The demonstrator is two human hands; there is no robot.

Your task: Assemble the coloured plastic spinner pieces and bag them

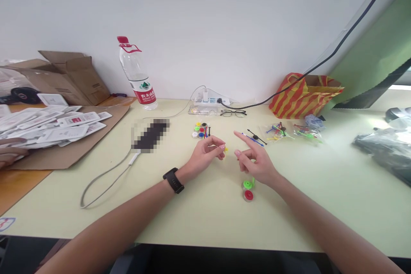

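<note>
My left hand (210, 153), with a black watch on its wrist, pinches a small yellow plastic piece (226, 149) between thumb and fingertips. Just across from it, my right hand (255, 160) points its index finger outward, the other fingers partly curled, with nothing visible in them. Below the right hand lie a green round piece (247, 185) and a red round piece (248, 196) on the table. Several small coloured discs (201, 130) sit in a cluster behind my left hand. Beyond my right hand are a black arrow-shaped stick (257, 137) and a blue stick (252, 138).
Clear bags of coloured plastic parts (278, 131) lie right of centre, before a striped bag (302, 98). Glasses (233, 113) and a power strip (212, 100) are at the wall. Left stand a water bottle (138, 75) and cardboard with white tags (70, 126), touched by another person's hand (11, 152).
</note>
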